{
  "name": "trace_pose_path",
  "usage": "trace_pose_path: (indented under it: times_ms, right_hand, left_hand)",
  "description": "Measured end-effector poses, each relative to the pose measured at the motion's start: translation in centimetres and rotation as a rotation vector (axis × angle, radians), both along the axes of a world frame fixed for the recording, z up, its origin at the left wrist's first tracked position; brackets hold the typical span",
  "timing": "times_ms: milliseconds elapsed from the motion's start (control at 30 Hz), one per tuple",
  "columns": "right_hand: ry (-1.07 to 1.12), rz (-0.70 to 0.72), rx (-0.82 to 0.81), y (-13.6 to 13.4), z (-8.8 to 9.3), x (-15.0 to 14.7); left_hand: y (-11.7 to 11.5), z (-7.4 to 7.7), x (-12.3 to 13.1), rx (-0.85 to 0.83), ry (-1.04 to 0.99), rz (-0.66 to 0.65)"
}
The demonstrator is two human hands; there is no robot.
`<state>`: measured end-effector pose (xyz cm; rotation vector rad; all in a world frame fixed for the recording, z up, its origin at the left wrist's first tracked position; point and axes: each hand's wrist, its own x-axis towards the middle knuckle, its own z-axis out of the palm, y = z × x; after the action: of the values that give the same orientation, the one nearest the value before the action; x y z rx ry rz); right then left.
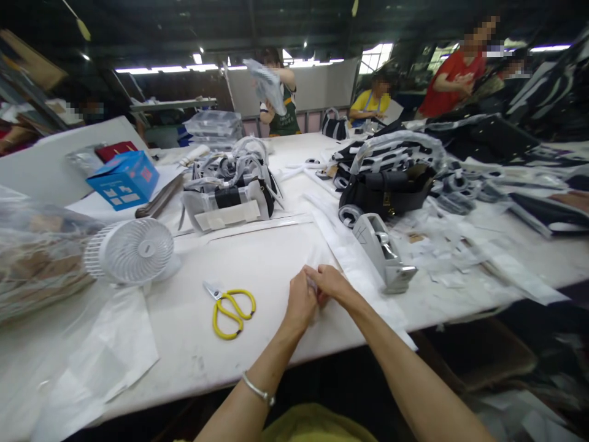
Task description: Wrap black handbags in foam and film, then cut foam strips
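My left hand (300,301) and my right hand (330,283) meet at the middle of the white table (257,264), fingers pinched together on a thin white paper strip (317,255) that runs away from them. What lies between the fingertips is small and hard to make out. Yellow-handled scissors (231,309) lie just left of my left hand. A grey tape dispenser (384,250) stands to the right of my right hand. A black handbag (386,190) wrapped in white paper sits behind the dispenser.
A small white fan (131,250) and a blue box (123,179) stand at the left, with plastic-wrapped goods (37,258) beside them. A wrapped bag (230,190) sits mid-table. Paper scraps (460,245) litter the right. Other people work at the far end.
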<state>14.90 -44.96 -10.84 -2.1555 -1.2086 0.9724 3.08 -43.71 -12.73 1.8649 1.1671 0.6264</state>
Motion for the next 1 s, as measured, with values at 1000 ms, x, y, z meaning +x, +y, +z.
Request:
trace_pose_path:
  times_ms: [1000]
  right_hand:
    - [0.330,-1.057,1.196,-16.4,6.5,24.5]
  left_hand:
    - [-1.4,12.1,24.1,0.617,0.231,-0.976]
